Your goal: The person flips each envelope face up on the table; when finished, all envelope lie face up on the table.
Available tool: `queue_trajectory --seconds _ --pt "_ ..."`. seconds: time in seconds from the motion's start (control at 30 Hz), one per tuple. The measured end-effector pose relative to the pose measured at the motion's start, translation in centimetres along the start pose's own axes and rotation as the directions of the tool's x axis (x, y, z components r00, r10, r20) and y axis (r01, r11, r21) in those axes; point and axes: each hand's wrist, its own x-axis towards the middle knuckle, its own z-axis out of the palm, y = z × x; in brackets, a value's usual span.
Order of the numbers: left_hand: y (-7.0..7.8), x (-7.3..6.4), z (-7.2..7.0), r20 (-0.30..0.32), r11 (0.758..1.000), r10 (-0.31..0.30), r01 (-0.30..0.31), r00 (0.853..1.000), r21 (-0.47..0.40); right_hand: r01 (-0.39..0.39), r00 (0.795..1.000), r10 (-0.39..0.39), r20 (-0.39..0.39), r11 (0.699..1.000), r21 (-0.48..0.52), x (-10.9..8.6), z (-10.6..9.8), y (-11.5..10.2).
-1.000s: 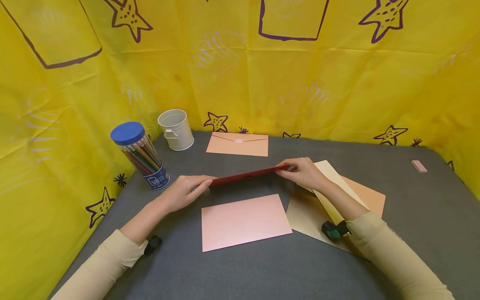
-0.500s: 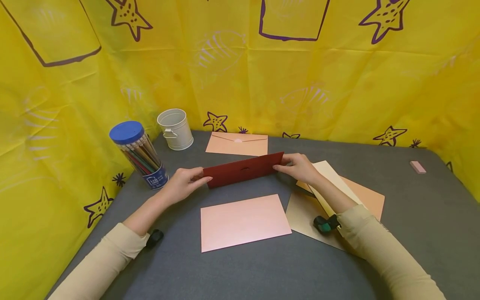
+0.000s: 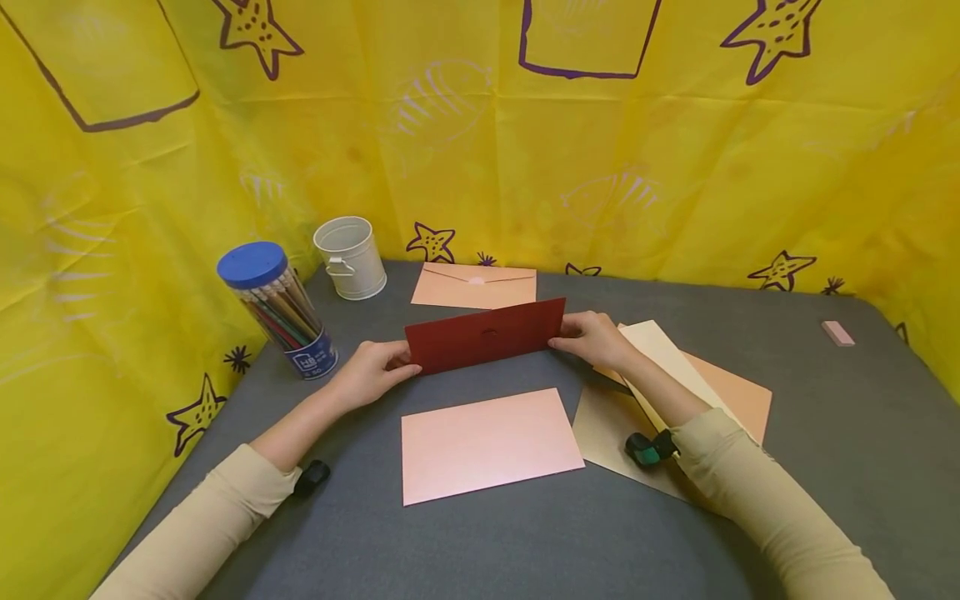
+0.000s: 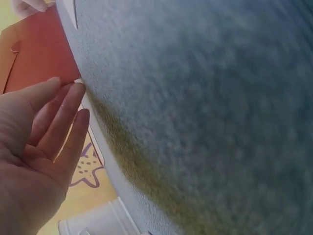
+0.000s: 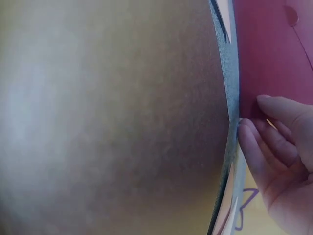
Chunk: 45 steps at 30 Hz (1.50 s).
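Note:
A dark red envelope [image 3: 486, 337] stands on its long edge, its broad face towards me, over the middle of the grey table. My left hand [image 3: 372, 371] pinches its left end between thumb and fingers. At the opposite end, my right hand [image 3: 592, 337] grips the lower corner. A round tab shows mid-face, and in the left wrist view a flap line runs from it across the red envelope [image 4: 41, 51]. The right wrist view has the thumb on the near face and fingers behind. Just in front lies a pink envelope [image 3: 491, 446], flat and blank side up.
Under my right forearm overlap several cream, tan and orange envelopes [image 3: 675, 358]. A peach envelope [image 3: 476, 287] lies at the back, right of a white metal bucket [image 3: 351, 260]. A blue-lidded pencil tub [image 3: 279, 308] stands left; a pink eraser [image 3: 837, 333] lies far right.
The red envelope has turned from almost edge-on to upright, so its face with the tab now shows. Both hands keep hold of its ends. The other things have not moved.

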Motion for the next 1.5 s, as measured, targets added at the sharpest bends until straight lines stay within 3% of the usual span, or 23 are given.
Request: queue_trajectory --seconds 0.13,0.33,0.43,0.6,0.73,0.83,0.97,1.03,1.17,1.5 --pt "-0.1 -0.1 0.0 -0.025 1.000 -0.030 0.029 0.999 -0.009 -0.024 1.000 0.023 0.014 1.000 0.007 0.0 -0.1 -0.4" --pt "0.2 0.2 -0.3 -0.046 0.976 -0.186 0.179 0.982 -0.128 -0.083 0.996 0.084 -0.004 0.995 0.060 -0.1 -0.2 -0.8" --pt "0.3 0.2 -0.4 -0.030 0.932 -0.269 0.252 0.963 -0.259 -0.145 0.989 0.148 -0.013 0.979 0.143 -0.2 -0.1 -0.9" --pt "0.3 -0.2 -0.6 -0.035 0.829 -0.394 0.339 0.919 -0.444 -0.221 0.974 0.227 0.000 0.947 0.232 -0.5 0.8 -1.5" --pt "0.3 -0.5 -0.8 -0.068 0.794 -0.446 0.360 0.892 -0.490 -0.237 0.970 0.243 0.012 0.936 0.261 -0.7 1.7 -2.2" --pt "0.2 -0.6 -1.0 -0.089 0.807 -0.457 0.370 0.885 -0.460 -0.229 0.972 0.233 0.015 0.937 0.264 -0.8 2.2 -2.7" --pt "0.0 -0.9 -1.5 -0.135 0.877 -0.440 0.393 0.888 -0.278 -0.221 0.975 0.220 0.032 0.944 0.247 -0.9 2.6 -3.3" --pt "-0.1 -1.0 -1.7 -0.146 0.896 -0.430 0.402 0.891 -0.189 -0.221 0.975 0.218 0.041 0.947 0.233 -1.0 2.9 -3.5" --pt "-0.4 -1.1 -2.0 -0.122 0.902 -0.428 0.415 0.895 -0.120 -0.218 0.976 0.210 0.060 0.955 0.202 -1.1 3.2 -3.7" --pt "-1.2 -0.7 -2.2 -0.046 0.909 -0.414 0.410 0.909 -0.072 -0.199 0.978 0.188 0.093 0.971 0.134 -1.1 3.2 -3.8"
